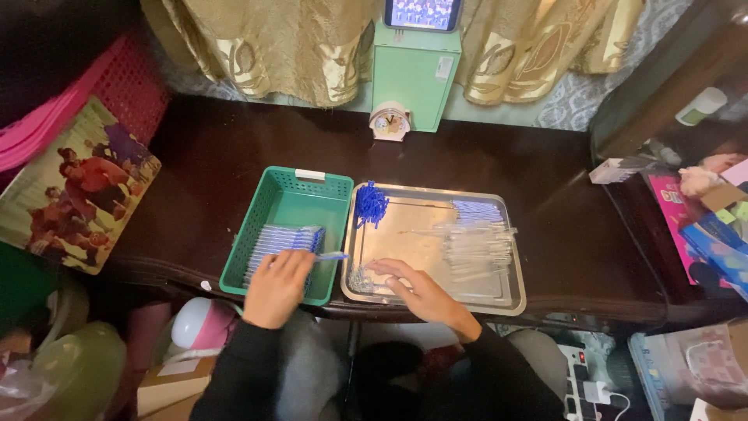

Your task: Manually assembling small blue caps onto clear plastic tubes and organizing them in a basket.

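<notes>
My left hand point(276, 287) rests on the front rim of a green plastic basket point(265, 209) and pinches a blue-tipped clear pen point(331, 256) that points right. A row of the same pens point(280, 240) lies inside the basket. My right hand point(417, 288) lies in the near left part of a steel tray point(427, 240), fingers spread next to small clear parts point(361, 278). A heap of blue pieces point(372, 204) sits in the tray's far left corner, and clear tubes point(479, 245) are piled on its right side.
A green box point(413, 74) with a phone point(422, 13) on top stands at the back, a small clock point(389, 122) in front of it. A pink crate point(117, 82) and a picture board point(74, 183) sit left. Boxes point(709, 226) crowd the right shelf.
</notes>
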